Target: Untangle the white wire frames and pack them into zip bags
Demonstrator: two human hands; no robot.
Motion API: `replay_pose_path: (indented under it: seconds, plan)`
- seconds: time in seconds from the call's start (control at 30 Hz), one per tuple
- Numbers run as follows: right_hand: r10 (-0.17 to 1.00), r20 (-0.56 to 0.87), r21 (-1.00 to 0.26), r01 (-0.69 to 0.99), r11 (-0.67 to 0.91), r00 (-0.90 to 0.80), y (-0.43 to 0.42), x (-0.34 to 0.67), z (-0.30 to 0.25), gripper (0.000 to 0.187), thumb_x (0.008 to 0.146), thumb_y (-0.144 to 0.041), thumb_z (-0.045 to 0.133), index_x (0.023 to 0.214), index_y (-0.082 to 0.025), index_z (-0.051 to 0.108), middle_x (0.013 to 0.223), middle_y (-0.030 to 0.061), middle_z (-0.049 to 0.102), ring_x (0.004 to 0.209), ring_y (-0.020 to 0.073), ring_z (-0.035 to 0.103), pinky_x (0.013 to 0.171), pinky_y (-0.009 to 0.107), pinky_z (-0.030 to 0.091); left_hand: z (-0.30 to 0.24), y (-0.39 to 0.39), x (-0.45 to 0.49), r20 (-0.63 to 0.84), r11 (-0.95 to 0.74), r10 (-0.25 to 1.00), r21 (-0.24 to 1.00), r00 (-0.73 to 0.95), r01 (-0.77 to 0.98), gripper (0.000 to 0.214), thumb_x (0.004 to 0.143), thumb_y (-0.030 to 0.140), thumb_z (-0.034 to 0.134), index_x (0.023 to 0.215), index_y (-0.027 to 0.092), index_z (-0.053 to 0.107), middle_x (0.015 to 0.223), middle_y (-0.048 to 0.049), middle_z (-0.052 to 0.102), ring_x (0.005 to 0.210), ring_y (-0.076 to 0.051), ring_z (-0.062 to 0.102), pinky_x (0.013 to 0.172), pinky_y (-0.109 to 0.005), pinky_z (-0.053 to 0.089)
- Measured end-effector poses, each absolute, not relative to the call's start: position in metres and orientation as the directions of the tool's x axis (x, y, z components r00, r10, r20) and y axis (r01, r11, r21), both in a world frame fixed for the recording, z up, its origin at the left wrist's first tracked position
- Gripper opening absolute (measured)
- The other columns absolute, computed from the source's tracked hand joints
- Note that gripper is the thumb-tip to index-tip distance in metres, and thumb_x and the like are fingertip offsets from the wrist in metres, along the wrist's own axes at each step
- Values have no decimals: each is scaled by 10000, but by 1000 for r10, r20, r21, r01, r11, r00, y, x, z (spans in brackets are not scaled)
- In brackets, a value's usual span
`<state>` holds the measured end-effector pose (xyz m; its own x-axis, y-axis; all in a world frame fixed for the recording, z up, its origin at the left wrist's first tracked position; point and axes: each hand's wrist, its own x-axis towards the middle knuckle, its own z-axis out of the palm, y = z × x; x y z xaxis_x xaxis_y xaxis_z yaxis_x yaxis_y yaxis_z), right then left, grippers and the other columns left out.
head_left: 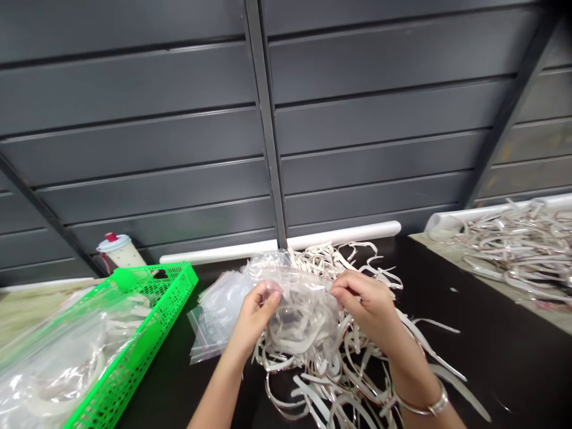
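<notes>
Between my two hands a clear zip bag (304, 310) is held up by its top edge, with white curved strips showing inside or through it. My left hand (261, 304) pinches the bag's left top corner between thumb and fingers. At the right top corner, my right hand (361, 298) grips the edge, fingers closed. A pile of loose white strips with shiny edges (330, 387) lies under and around the bag. Just left of my left hand sits a stack of flat clear zip bags (226, 310).
A green plastic basket (134, 357) on the left contains filled clear bags (58, 369). Behind it stands a bottle with a red cap (120, 250). More strips (527, 256) heap on a surface at right. White tubes (348, 234) run along the grey panelled wall (179, 131).
</notes>
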<state>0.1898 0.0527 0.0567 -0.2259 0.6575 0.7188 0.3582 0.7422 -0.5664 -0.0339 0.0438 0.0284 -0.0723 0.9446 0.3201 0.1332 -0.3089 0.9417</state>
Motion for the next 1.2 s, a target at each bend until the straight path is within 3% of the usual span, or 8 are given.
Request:
replay_pose_path:
  seconds: [0.17,0.27,0.37,0.5,0.63,0.8,0.97,1.2]
  plan:
    - [661,750,-646,209,734,-4,43,175,52,117,892,-276,495,872,-219,595,573,-16,520,486,136,496,479,262,419,34,38,-35,344,-349,921,937,-181,4,379,805,499,588,629,169,525,547,25,517,514,-101,466,523,-206,393]
    - [788,612,-789,27,614,-67,49,167,44,520,843,-356,564,1312,-198,402,794,35,592,567,146,530,511,269,477,45,30,-35,360,-413,864,906,-351,-87,394,806,501,592,614,181,465,500,60,429,435,-68,358,441,-173,323]
    - [883,380,-900,109,421,-275,61,160,36,860,719,-384,709,1428,-163,276,1025,107,597,588,130,502,518,269,475,53,27,-34,337,-440,831,885,-443,-152,382,771,463,654,604,174,466,510,58,431,421,-56,328,407,-164,294]
    - [832,150,-971,77,225,-534,73,154,27,464,754,-407,664,1117,-123,615,838,72,655,422,65,381,362,205,293,50,31,-35,354,-458,833,873,-425,-170,355,783,439,651,617,169,492,503,58,443,423,-55,334,408,-160,289]
    - [876,186,-973,40,227,-444,78,154,22,276,795,-406,587,771,-139,652,689,42,662,356,54,348,340,196,246,41,40,-40,376,-460,826,880,-420,-119,331,781,423,658,622,162,532,554,42,501,515,-71,450,520,-169,387]
    - [913,337,-933,52,357,-232,83,155,16,223,808,-378,567,762,-165,616,622,22,641,411,100,461,410,221,348,37,45,-44,330,-415,856,898,-398,-148,327,741,475,673,696,164,584,643,13,598,620,-120,580,640,-238,483]
    - [868,381,-897,101,431,-320,81,157,18,173,796,-338,597,770,-175,646,601,13,618,525,143,534,477,242,393,44,41,-47,265,-322,918,932,-294,-168,284,631,361,791,689,130,638,533,-2,618,507,-129,579,556,-241,493]
    - [886,296,-934,86,347,-356,84,161,20,165,729,-324,647,696,-164,669,542,9,608,486,136,528,461,241,403,42,40,-42,258,-371,881,897,-398,-241,301,637,400,776,625,168,584,568,47,605,540,-97,601,606,-213,516]
